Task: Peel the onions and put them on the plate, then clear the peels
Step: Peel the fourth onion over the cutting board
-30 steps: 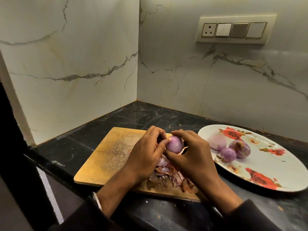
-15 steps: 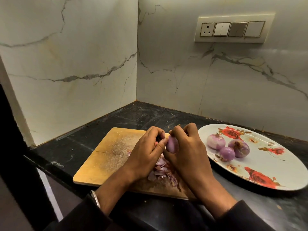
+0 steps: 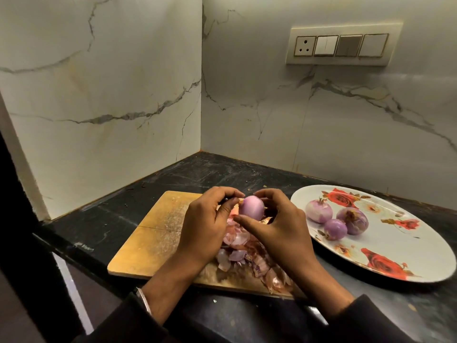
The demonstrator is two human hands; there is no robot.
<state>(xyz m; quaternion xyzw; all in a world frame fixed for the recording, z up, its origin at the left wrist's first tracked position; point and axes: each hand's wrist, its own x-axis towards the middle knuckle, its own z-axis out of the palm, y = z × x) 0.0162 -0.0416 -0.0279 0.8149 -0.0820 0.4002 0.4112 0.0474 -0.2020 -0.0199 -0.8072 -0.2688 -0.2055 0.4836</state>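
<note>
Marble-walled corner, black countertop [image 3: 103,226]. Held above the cutting board [image 3: 153,233], the peeled onion [image 3: 251,208] was pinched between thumb and fingers of the right hand [image 3: 277,226]. The left hand [image 3: 205,226], fingers curled, gripped a small dark object that could not be identified, beside the onion. Peels [image 3: 247,256] lay heaped on the board beneath both hands. To the board's right, the floral plate [image 3: 408,243] carried three onions [image 3: 338,221]. A switch panel [image 3: 341,45] hung on the wall above the plate.
</note>
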